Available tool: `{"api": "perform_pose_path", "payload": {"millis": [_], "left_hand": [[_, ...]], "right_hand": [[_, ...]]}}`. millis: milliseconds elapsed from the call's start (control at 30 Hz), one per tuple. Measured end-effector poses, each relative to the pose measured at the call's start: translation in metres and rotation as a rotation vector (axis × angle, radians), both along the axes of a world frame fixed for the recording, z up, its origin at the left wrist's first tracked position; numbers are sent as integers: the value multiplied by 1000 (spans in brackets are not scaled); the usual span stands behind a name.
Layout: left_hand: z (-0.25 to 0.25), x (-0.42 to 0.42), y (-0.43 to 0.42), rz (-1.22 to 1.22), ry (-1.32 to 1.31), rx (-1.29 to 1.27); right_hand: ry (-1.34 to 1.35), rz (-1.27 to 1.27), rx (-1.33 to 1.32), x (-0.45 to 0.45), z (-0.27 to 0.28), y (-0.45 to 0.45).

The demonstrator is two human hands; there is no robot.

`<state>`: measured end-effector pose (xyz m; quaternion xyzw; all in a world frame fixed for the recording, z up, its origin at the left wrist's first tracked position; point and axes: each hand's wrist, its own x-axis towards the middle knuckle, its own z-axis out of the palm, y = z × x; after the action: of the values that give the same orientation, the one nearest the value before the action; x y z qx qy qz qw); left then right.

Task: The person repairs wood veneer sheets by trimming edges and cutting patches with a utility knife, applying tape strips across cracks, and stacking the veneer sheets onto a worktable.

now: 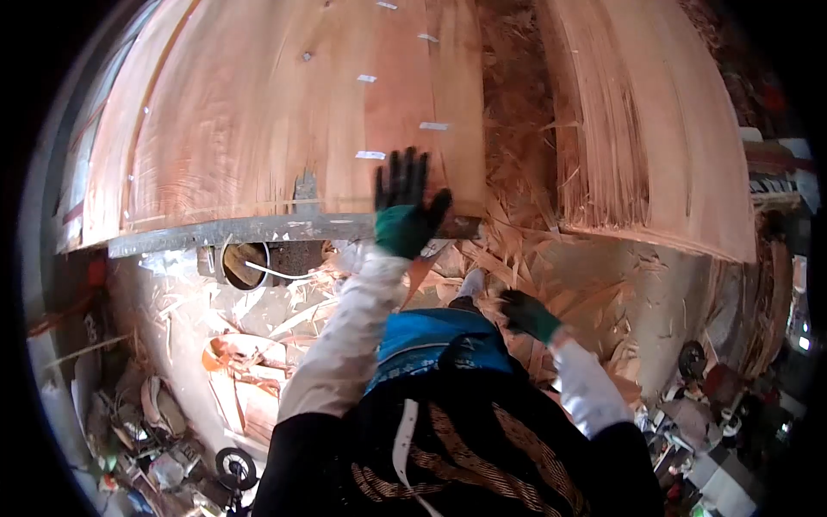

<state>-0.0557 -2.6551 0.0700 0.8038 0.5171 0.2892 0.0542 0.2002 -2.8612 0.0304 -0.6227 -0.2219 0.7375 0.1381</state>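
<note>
My left hand (407, 202), in a green glove with dark fingers, is open over the front edge of a wide stack of wood veneer sheets (250, 112). Its fingers are spread and hold nothing; whether the palm touches the sheet cannot be made out. Small white tape pieces (370, 155) dot the veneer beyond the fingertips. Lower and to the right, my right hand (529, 316), gloved alike, hangs beside my body above the littered floor. Its fingers look loosely apart, with nothing visible in them. A dark, worn edge (293, 227) runs along the stack's front.
Another veneer stack (659, 129) stands at right, beyond a gap strewn with scraps (519, 112). Veneer strips (495, 263) litter the floor by my foot. A round container (245, 264) sits under the left stack's edge. Clutter (159, 439) fills the lower left, and more (706, 431) the lower right.
</note>
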Motion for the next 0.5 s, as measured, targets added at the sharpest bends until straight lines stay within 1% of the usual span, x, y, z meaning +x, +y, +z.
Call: {"api": "perform_pose_path", "payload": {"millis": [67, 100, 167, 200, 233, 267, 333, 367, 433, 500], "left_hand": [[-1, 58, 10, 7, -6, -29], [-10, 76, 14, -6, 4, -14], [-38, 97, 17, -48, 12, -6], [-40, 103, 18, -67, 15, 1], [-40, 103, 18, -67, 98, -74], [-41, 105, 24, -68, 109, -59], [-42, 102, 16, -59, 128, -58], [-46, 103, 18, -59, 130, -48], [-47, 100, 18, -62, 89, -54], [-38, 94, 16, -36, 66, -90]], "right_hand": [[-192, -226, -109, 93, 3, -49], [-239, -351, -164, 131, -1, -68], [-414, -296, -110, 207, -34, -114], [-480, -314, -155, 231, -39, -121], [-405, -361, -176, 251, -44, -127], [-329, -413, -193, 261, -43, -119], [-83, -550, -76, 267, -46, -95], [46, -611, 4, 267, -52, -65], [-70, -606, 220, 214, -6, 24], [-43, -540, 435, 178, 20, 96]]}}
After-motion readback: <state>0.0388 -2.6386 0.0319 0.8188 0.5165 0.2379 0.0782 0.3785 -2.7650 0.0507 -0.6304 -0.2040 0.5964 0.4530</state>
